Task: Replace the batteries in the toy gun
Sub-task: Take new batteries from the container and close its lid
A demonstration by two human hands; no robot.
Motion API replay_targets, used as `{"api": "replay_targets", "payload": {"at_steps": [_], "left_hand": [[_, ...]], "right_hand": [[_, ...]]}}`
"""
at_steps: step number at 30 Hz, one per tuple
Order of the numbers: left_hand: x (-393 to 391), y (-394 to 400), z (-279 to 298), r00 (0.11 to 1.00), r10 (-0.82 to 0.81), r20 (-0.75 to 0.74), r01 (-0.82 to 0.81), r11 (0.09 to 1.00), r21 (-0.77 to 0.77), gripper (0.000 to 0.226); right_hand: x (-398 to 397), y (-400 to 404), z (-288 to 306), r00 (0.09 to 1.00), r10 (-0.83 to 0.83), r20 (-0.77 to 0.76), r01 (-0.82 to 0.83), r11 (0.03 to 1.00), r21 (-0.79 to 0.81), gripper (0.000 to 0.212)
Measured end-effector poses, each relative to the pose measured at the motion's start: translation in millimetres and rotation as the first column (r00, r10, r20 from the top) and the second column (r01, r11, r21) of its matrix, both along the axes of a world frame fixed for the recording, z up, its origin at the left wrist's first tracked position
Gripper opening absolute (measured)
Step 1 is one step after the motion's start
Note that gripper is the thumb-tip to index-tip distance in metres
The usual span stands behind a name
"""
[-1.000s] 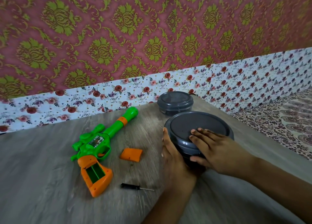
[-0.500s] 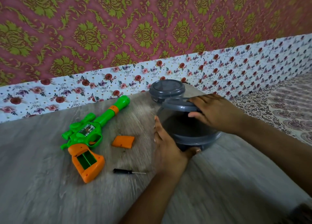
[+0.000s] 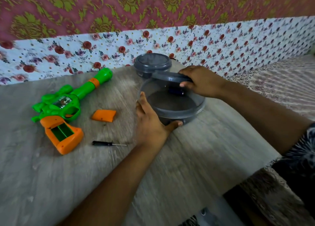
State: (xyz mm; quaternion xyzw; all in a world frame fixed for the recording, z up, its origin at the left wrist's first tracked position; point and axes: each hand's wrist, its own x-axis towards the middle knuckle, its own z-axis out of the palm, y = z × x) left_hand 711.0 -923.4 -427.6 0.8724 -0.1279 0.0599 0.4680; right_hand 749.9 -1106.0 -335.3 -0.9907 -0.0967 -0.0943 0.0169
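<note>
The green and orange toy gun (image 3: 66, 106) lies on the table at the left, its grip compartment open and empty. The orange battery cover (image 3: 104, 115) and a small black screwdriver (image 3: 107, 143) lie beside it. My left hand (image 3: 150, 122) grips the near side of a large grey container (image 3: 172, 104). My right hand (image 3: 201, 81) holds its grey lid (image 3: 168, 77) lifted and tilted over the far rim. A dark blue object (image 3: 175, 91) shows inside the container, blurred.
A smaller grey lidded container (image 3: 151, 62) stands behind the large one near the floral wall border. The wooden table (image 3: 51, 183) ends at the right, where a patterned cloth (image 3: 281, 87) covers a lower surface.
My right hand has lifted the lid off the large container and tipped it up toward the far side. My left hand stays on the container's side.
</note>
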Motion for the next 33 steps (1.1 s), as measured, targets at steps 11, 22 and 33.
{"api": "replay_targets", "payload": {"at_steps": [11,22,33], "left_hand": [[-6,-1,7,1.000,0.014,-0.028,-0.013,0.999,0.030,0.137],[15,26,54,0.947,-0.292,0.135,0.229,0.908,0.352,0.033],[26,30,49,0.911,-0.413,0.002,0.366,0.810,0.458,0.043]], "right_hand": [[-2,2,2,0.999,-0.044,0.011,0.044,0.999,-0.002,0.037],[-11,32,-18,0.941,-0.064,-0.332,0.092,0.993,0.070,0.030],[18,50,-26,0.891,-0.232,-0.391,0.232,0.972,-0.046,0.041]]}}
